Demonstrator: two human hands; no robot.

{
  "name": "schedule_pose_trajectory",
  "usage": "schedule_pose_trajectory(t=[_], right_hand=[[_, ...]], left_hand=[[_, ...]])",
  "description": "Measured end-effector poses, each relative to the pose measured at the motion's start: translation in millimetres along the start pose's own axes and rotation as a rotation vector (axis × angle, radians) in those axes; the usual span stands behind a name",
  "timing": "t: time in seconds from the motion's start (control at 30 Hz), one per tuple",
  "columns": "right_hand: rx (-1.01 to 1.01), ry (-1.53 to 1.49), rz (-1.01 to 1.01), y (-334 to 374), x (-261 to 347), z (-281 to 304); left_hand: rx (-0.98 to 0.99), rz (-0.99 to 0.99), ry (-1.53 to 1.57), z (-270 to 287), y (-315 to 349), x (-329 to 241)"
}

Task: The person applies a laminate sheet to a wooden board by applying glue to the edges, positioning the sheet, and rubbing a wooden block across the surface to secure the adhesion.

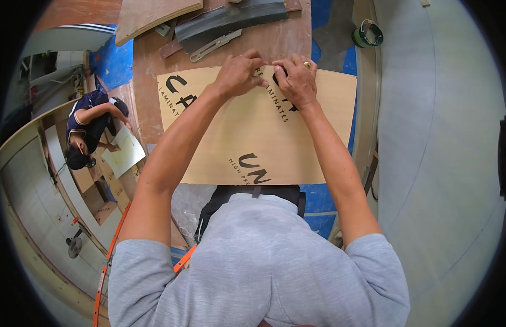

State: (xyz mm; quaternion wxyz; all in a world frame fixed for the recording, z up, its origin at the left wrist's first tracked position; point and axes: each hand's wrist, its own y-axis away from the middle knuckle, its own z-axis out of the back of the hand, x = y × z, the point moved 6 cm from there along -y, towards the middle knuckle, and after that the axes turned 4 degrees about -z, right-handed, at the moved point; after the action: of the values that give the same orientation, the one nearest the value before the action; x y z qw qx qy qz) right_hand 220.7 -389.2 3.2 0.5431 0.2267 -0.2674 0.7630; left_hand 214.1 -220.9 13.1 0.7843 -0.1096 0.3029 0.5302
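Note:
A tan laminate sheet with bold black lettering lies in front of me, its near edge close to my waist. At its far edge, my left hand grips the sheet with bent fingers and thumb. Just to the right, a ring on one finger, my right hand pinches the same edge. The two hands are a small gap apart, and the exact fingertip contact is partly hidden. Beyond my left hand, a silver utility knife rests on the brown worktable.
Behind the knife are a dark grey curved piece and plywood boards. A dark green bucket stands at far right, near a long pale panel. On the left, another person bends over a pale sheet. Blue covering shows below.

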Motion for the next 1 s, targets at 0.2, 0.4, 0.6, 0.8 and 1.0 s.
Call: schedule_pose_trajectory(t=[0.2,0.4,0.6,0.8,1.0], right_hand=[[0.002,0.025,0.010,-1.1,-0.4,-2.0],[0.031,0.078,-0.019,-1.3,1.2,-5.1],[0.042,0.088,-0.038,1.3,-1.6,-8.1],[0.020,0.090,-0.015,-0.4,2.3,-9.0],[0.070,0.073,0.053,2.6,6.3,-6.0]], left_hand=[[-0.109,-0.049,-0.119,15.0,10.5,10.1],[-0.134,-0.010,-0.346,53.1,54.8,55.1],[-0.067,0.058,-0.445,102.7,112.6,110.5],[-0.097,0.177,-0.466,140.7,152.3,164.5],[-0.498,0.662,0.656,110.6,204.9,203.0]])
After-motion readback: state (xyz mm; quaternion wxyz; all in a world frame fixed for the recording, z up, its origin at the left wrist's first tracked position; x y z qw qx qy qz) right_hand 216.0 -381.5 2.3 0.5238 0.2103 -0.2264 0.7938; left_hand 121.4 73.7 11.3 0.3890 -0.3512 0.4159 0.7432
